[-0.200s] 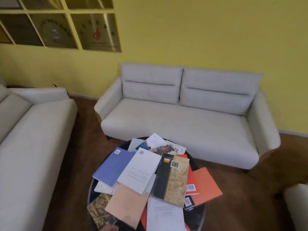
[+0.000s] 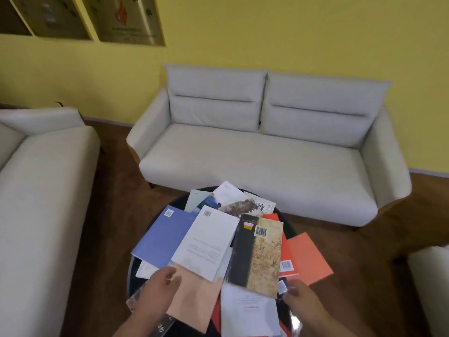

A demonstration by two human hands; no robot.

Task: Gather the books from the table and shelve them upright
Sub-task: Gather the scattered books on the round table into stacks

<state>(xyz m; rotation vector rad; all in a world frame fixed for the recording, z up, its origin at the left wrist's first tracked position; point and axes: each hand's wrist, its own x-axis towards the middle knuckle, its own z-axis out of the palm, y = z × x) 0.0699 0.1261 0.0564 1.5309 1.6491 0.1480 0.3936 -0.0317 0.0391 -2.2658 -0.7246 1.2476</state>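
Note:
Several books lie scattered flat and overlapping on a small round dark table (image 2: 289,227). Among them are a blue book (image 2: 160,237), a white book (image 2: 209,242), a black-and-tan book (image 2: 257,254), an orange book (image 2: 308,259), a peach book (image 2: 194,300) and a white one (image 2: 247,312) nearest me. My left hand (image 2: 158,290) lies on the left edge of the peach book, fingers touching it, not visibly gripping. My right hand (image 2: 301,300) hovers at the right side of the pile beside the black-and-tan book, fingers loosely curled, holding nothing.
A light grey two-seat sofa (image 2: 267,152) stands behind the table against a yellow wall. Another pale sofa (image 2: 41,190) runs along the left. A pale seat corner (image 2: 432,283) shows at the right. Brown wooden floor surrounds the table. No shelf is in view.
Both hands have come up from the bottom edge into view and now reach the near side of the book pile. The view has tilted down and closer.

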